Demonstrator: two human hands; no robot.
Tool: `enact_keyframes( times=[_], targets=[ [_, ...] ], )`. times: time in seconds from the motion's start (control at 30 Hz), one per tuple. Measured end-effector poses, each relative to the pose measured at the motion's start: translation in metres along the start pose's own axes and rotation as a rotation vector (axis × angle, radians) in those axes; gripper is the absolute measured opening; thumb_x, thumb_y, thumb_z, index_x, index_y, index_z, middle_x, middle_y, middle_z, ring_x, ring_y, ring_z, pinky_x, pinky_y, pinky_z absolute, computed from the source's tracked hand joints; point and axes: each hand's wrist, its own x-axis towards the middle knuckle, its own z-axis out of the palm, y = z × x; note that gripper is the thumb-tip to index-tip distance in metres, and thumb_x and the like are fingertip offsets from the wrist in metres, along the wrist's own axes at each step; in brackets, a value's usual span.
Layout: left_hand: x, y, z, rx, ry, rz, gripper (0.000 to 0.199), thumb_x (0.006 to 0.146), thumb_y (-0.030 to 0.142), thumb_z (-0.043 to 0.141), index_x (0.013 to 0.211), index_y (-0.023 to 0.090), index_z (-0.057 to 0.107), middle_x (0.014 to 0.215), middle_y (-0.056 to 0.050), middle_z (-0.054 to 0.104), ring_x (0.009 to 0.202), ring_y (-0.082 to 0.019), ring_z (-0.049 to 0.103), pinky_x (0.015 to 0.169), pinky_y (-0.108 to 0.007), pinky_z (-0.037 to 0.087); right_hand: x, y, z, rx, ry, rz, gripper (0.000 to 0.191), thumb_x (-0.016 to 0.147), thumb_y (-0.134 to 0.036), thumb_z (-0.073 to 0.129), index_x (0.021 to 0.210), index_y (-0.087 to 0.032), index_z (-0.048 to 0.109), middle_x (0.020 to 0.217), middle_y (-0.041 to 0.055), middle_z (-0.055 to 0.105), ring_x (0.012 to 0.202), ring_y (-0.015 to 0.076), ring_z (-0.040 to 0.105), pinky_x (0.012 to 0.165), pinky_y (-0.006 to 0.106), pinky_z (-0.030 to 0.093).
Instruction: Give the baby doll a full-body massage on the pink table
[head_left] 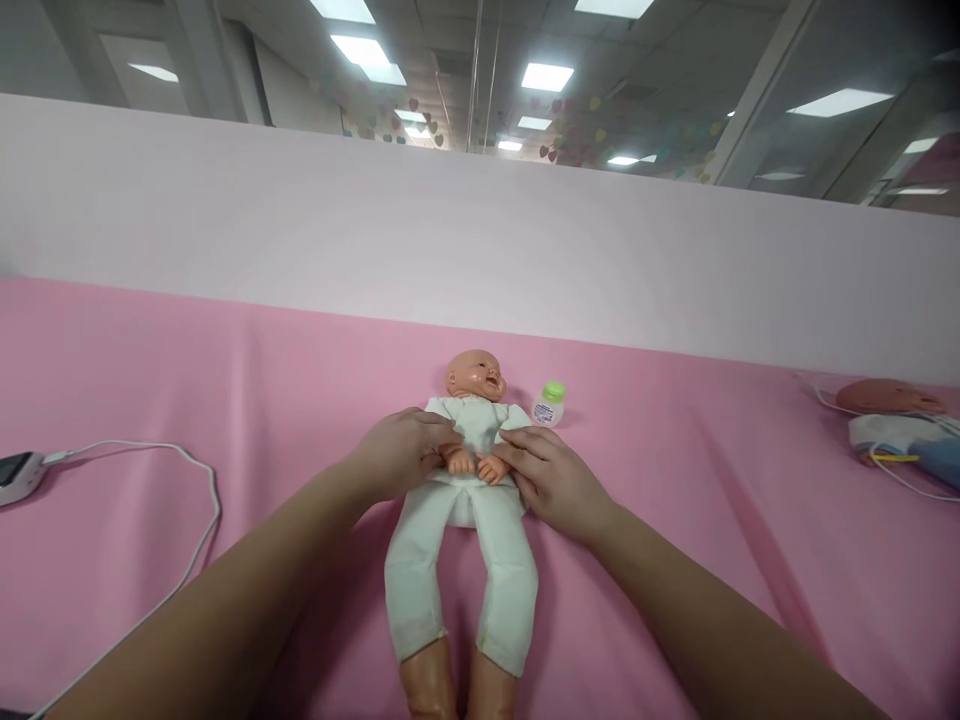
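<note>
A baby doll (474, 425) in a white top and white trousers lies on its back at the centre, its head toward the wall. My left hand (401, 452) is at the doll's arm on the left, its fingers bent around the sleeve and forearm. Against the other arm rests my right hand (551, 475), fingers together over the sleeve. Both doll hands lie close together on its belly. Just beyond my right hand, a small clear bottle (548, 405) with a green cap stands beside the doll's shoulder.
A pink sheet (300, 390) covers the surface, with a white wall panel (450, 240) behind. At the left is a white device (20, 477) with a white cable (214, 490). A second doll (892, 397) with cloth and tubing lies far right.
</note>
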Motion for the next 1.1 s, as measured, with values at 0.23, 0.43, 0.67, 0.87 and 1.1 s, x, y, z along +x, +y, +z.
enact_keyframes(
  times=[0.23,0.43,0.67,0.87,1.1],
  targets=[
    [0.0,0.002,0.002,0.049,-0.071,0.013,0.049,0.079,0.006,0.057,0.112,0.035,0.079,0.12,0.0,0.077,0.114,-0.028,0.068,0.107,-0.041,0.044,0.0,-0.004,0.005,-0.004,-0.043,0.022,0.043,0.095,-0.008,0.051,0.131,-0.025,0.068,0.137,0.0091,0.066,0.123,0.0309,0.058,0.108,0.054,0.052],
    [0.0,-0.008,0.003,-0.108,0.136,-0.226,0.028,0.089,0.036,0.066,0.115,0.033,0.077,0.109,-0.002,0.078,0.101,-0.028,0.07,0.092,-0.036,0.051,-0.004,0.008,0.005,0.133,0.105,0.163,0.036,0.092,-0.017,0.06,0.126,-0.025,0.069,0.128,0.0084,0.071,0.12,0.029,0.063,0.107,0.054,0.052],
    [-0.005,-0.047,0.01,-0.524,0.519,-0.608,0.024,0.081,0.043,0.077,0.097,0.026,0.072,0.099,-0.004,0.077,0.093,-0.026,0.072,0.081,-0.032,0.056,-0.013,0.037,-0.007,0.403,0.373,0.802,0.044,0.088,-0.041,0.072,0.128,-0.025,0.066,0.121,0.0068,0.074,0.091,0.0232,0.072,0.085,0.042,0.062],
    [-0.001,-0.079,0.009,-1.053,0.785,-0.998,0.022,0.083,0.028,0.075,0.1,0.018,0.066,0.095,-0.011,0.074,0.08,-0.025,0.075,0.073,-0.039,0.064,-0.027,0.08,-0.003,0.624,0.463,1.146,0.046,0.083,-0.045,0.076,0.123,-0.022,0.064,0.116,0.0083,0.076,0.1,0.0261,0.074,0.088,0.04,0.064],
    [0.001,-0.089,0.006,-1.175,0.816,-1.149,0.014,0.08,0.013,0.069,0.091,0.016,0.061,0.077,-0.01,0.071,0.067,-0.021,0.072,0.065,-0.033,0.065,-0.031,0.101,0.0,0.728,0.395,1.378,0.039,0.082,-0.042,0.076,0.111,-0.019,0.065,0.105,0.0137,0.076,0.081,0.0256,0.078,0.068,0.036,0.068]
  ],
)
